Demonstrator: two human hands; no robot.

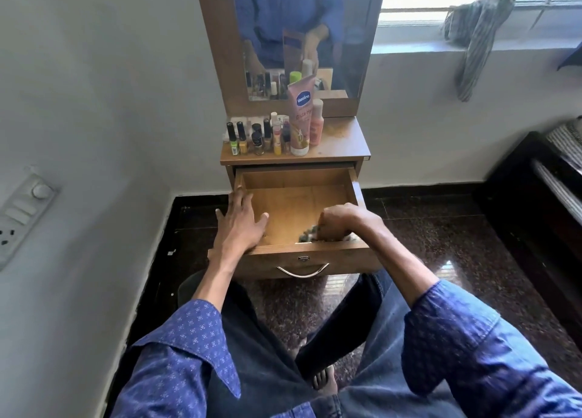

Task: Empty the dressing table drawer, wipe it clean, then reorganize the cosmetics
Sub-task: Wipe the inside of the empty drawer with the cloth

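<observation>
The wooden drawer (299,178) of the dressing table is pulled out, and its visible floor is bare. My left hand (241,220) lies flat with spread fingers on the drawer's front left corner. Inside the front right of the drawer, my right hand (343,224) is closed on a crumpled grey cloth (310,236) pressed against the floor. On the tabletop (343,146) stand several small nail-polish bottles (258,137), a pink Vaseline tube (300,118) and a pink bottle (316,123).
A mirror (302,36) rises behind the tabletop. The white wall at left carries a switch panel (22,209). A striped cloth (475,39) hangs from the window sill at right. Dark furniture (535,197) stands at the right edge. My knees are under the drawer.
</observation>
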